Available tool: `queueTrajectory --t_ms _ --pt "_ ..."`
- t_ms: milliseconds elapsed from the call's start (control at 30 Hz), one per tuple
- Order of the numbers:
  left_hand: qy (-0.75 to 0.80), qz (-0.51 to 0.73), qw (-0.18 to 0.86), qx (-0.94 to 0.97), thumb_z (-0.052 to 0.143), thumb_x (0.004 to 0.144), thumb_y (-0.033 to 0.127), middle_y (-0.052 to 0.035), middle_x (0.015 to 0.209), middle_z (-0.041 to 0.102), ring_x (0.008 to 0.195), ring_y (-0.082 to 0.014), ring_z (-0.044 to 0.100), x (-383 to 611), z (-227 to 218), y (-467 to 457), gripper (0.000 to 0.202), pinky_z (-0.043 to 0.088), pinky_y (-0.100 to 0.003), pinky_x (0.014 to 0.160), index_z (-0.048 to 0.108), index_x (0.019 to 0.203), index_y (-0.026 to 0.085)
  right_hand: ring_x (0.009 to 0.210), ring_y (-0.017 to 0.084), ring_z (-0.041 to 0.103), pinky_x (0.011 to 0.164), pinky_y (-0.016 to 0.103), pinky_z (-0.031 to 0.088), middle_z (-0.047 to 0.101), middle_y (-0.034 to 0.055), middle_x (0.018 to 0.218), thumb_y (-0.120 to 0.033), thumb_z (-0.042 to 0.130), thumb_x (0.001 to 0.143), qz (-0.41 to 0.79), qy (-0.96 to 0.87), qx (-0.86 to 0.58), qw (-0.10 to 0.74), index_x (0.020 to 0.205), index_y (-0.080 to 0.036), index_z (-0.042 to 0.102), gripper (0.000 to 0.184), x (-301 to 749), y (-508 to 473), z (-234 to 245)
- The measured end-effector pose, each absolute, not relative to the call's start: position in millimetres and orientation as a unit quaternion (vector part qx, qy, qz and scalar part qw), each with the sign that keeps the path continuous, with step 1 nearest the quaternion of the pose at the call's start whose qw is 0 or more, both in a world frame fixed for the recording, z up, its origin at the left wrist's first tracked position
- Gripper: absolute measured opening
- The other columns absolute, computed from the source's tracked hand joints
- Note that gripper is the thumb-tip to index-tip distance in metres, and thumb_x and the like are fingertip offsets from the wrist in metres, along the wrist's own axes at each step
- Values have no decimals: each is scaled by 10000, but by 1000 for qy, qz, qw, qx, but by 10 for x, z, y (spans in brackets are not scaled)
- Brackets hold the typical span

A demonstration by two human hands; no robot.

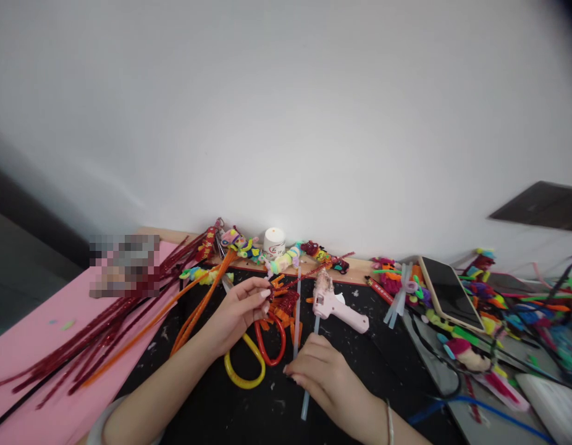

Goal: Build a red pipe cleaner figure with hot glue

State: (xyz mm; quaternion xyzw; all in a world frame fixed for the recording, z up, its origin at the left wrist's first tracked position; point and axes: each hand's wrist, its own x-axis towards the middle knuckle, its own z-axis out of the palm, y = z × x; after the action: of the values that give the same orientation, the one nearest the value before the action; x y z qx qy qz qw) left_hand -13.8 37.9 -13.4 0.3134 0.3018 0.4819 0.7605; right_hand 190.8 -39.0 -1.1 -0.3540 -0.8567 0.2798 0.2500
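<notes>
Black matting (383,377) lies beneath the left hand (242,309), pinching a red tinsel stem (309,275), and the right hand (327,374), apart, over a glue stick (305,406), grip unclear.

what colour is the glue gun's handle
The handle is pale pink, showing best in the head view.

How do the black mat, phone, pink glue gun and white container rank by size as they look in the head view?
1. Black mat, though partly covered
2. Phone
3. Pink glue gun
4. White container

This is apparent size only; the container stands farther back, by the wall.
</notes>
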Motion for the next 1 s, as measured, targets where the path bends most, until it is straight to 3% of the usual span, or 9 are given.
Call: queueTrajectory --t_ms 133,300,400,533,767,1000 --pt "303 481 760 315 698 738 144 20 691 560 589 -52 522 -140 -138 374 161 460 -153 563 641 888 149 732 180 490 690 307 395 604 40 783 -89 395 902 209 -856 -386 272 1062 -193 568 257 1966 -363 -17" --pt "313 481 758 309 701 737 147 18 699 580 597 -53 549 -145 -138 371 166 476 -151 581 637 890 152 621 180 419 600 311 337 473 19 611 -134 394 887 36 -799 -518 303 653 -181 484 254 2128 -250 -21" --pt "318 484 757 303 712 726 151 16 707 591 609 -57 568 -147 -135 376 176 488 -156 605 637 886 153 792 233 473 704 361 370 549 76 838 -137 476 805 -16 -764 -590 261 828 -165 524 60 2193 -174 7" --pt "321 487 754 302 716 724 154 15 707 600 628 -64 587 -139 -126 379 180 501 -169 638 633 883 157 1002 304 455 796 400 386 492 149 1147 -118 532 664 -40 -712 -677 181 1088 -121 484 427 2232 -95 -16" --pt "335 477 742 331 689 754 147 27 693 596 640 -64 608 -118 -109 346 118 520 -175 669 622 849 160 905 301 524 739 400 405 591 126 999 -161 509 701 -5 -696 -708 120 1125 -118 478 428 2321 -8 -103" --pt "340 485 732 336 687 755 155 25 730 600 659 -76 637 -104 -97 344 155 533 -179 681 606 887 170 831 234 570 725 325 436 605 72 931 -123 508 687 105 -700 -659 255 1088 -158 482 404 2318 0 -91"
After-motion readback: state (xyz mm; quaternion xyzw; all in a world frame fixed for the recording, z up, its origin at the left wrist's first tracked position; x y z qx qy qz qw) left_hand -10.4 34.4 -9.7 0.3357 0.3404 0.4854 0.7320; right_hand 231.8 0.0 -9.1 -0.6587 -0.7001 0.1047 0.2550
